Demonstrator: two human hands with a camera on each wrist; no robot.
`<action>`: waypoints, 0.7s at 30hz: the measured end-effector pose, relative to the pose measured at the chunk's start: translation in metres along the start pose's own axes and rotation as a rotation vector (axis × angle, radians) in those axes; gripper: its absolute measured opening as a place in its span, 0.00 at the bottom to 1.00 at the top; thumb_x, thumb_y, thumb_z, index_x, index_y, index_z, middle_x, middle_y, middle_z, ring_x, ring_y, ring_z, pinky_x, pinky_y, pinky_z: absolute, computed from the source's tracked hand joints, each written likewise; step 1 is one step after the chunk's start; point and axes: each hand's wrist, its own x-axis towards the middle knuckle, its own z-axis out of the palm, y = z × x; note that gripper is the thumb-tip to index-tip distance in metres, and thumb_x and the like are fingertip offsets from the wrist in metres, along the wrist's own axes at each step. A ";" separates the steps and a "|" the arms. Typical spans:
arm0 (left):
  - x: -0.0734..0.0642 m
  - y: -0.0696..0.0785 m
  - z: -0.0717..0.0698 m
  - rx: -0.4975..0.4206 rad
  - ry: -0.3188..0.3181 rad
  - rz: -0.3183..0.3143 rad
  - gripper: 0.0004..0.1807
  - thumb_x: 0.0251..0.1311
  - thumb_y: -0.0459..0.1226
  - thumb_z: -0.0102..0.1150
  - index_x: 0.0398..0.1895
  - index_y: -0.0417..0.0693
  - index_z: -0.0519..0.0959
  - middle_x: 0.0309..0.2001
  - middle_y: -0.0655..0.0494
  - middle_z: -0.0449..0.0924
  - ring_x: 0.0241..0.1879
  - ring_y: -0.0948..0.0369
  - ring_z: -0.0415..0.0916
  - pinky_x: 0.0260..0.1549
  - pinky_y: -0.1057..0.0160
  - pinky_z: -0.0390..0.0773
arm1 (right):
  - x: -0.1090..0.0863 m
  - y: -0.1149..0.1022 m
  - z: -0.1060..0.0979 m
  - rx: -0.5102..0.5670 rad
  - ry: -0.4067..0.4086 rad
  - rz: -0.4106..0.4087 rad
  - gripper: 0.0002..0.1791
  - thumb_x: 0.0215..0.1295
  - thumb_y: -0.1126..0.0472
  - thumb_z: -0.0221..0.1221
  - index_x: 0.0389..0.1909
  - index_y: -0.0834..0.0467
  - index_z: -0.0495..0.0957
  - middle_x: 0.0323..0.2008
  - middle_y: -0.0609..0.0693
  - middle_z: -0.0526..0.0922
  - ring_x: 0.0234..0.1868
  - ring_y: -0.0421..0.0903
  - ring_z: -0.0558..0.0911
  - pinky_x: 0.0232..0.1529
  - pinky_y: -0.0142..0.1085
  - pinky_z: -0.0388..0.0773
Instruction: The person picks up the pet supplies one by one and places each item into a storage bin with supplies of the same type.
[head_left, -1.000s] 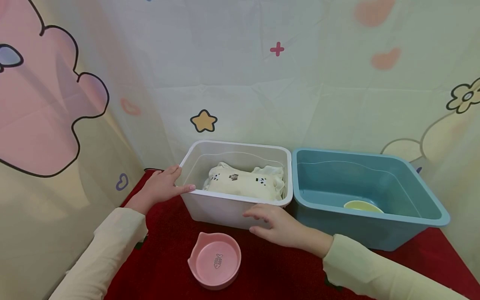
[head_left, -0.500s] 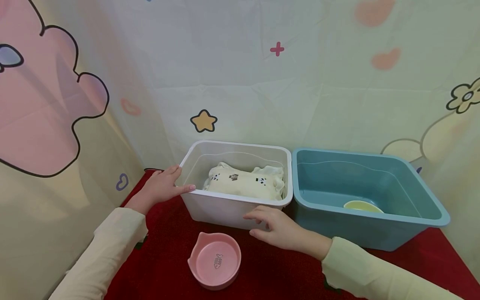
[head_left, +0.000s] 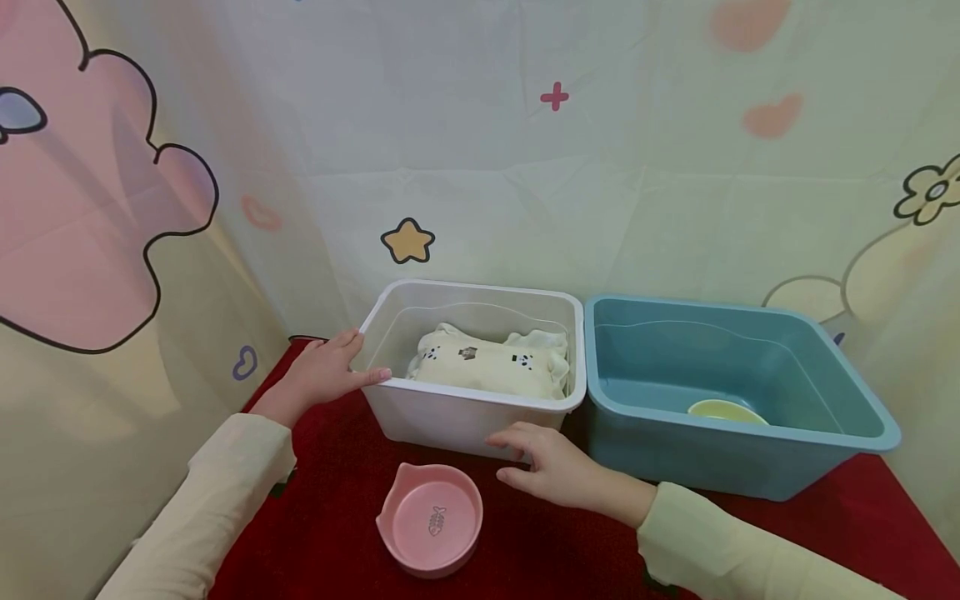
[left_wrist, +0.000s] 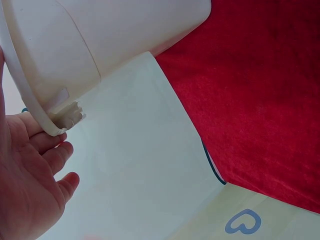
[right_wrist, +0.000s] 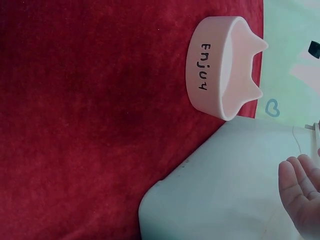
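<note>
A white plastic storage bin (head_left: 450, 408) stands left of centre in the head view, a cream ruffled pillow (head_left: 480, 365) with small animal prints lying inside. At its front left corner, my left hand (head_left: 326, 371) holds the rim, thumb over the front edge; the left wrist view shows fingers (left_wrist: 57, 155) bent at the rim's underside. My right hand (head_left: 551, 464) hovers before the bin's front right side, fingers loosely bent, holding nothing. Nearer to me, a pink cat-eared pet bowl (head_left: 435, 521) sits on the red cloth; the right wrist view shows lettering on the bowl's side (right_wrist: 202, 67).
Right beside the white bin stands a blue bin (head_left: 705, 454) with a yellow-green round-edged item (head_left: 726, 410) at its bottom. Red cloth (head_left: 337, 533) covers the table. A printed curtain (head_left: 480, 167) hangs close behind both bins.
My right hand has drawn slightly down and back from the white bin's front rim. The left hand, both bins and the pink bowl stay in place.
</note>
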 end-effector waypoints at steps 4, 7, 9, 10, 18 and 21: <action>0.000 0.001 -0.001 -0.007 -0.007 -0.005 0.51 0.47 0.68 0.44 0.66 0.40 0.52 0.66 0.40 0.51 0.63 0.44 0.52 0.58 0.40 0.53 | 0.000 0.003 0.004 0.012 -0.005 0.006 0.18 0.56 0.62 0.58 0.49 0.58 0.73 0.41 0.50 0.77 0.34 0.46 0.75 0.32 0.31 0.76; 0.000 0.001 -0.001 -0.011 -0.011 -0.008 0.52 0.47 0.68 0.43 0.66 0.40 0.51 0.66 0.40 0.51 0.63 0.44 0.52 0.58 0.39 0.53 | 0.000 0.005 0.007 0.018 -0.012 0.013 0.18 0.56 0.62 0.58 0.50 0.58 0.73 0.41 0.50 0.77 0.34 0.46 0.75 0.33 0.33 0.77; -0.001 0.001 -0.002 -0.014 -0.014 -0.011 0.52 0.47 0.68 0.43 0.66 0.40 0.51 0.66 0.40 0.51 0.63 0.44 0.52 0.57 0.39 0.53 | 0.001 0.007 0.008 0.018 -0.015 0.014 0.18 0.56 0.62 0.57 0.49 0.58 0.73 0.41 0.50 0.77 0.34 0.45 0.75 0.34 0.34 0.77; -0.001 0.001 -0.002 -0.020 -0.015 -0.016 0.52 0.46 0.68 0.44 0.66 0.41 0.52 0.66 0.40 0.51 0.63 0.44 0.52 0.57 0.39 0.54 | 0.001 0.007 0.009 0.015 -0.014 0.014 0.18 0.56 0.62 0.58 0.49 0.59 0.73 0.40 0.50 0.77 0.34 0.44 0.75 0.34 0.33 0.77; -0.002 0.002 -0.002 -0.023 -0.015 -0.018 0.51 0.47 0.67 0.44 0.66 0.41 0.52 0.66 0.40 0.50 0.63 0.43 0.52 0.57 0.39 0.54 | 0.000 0.011 0.017 0.007 -0.022 0.047 0.18 0.56 0.61 0.58 0.49 0.57 0.73 0.40 0.50 0.78 0.32 0.39 0.75 0.34 0.32 0.76; -0.002 0.002 -0.002 -0.011 -0.010 -0.009 0.51 0.48 0.67 0.44 0.66 0.40 0.52 0.66 0.40 0.51 0.63 0.44 0.52 0.58 0.39 0.53 | 0.000 0.013 0.021 0.020 -0.026 0.059 0.17 0.56 0.61 0.58 0.48 0.57 0.73 0.40 0.50 0.77 0.33 0.40 0.75 0.35 0.33 0.75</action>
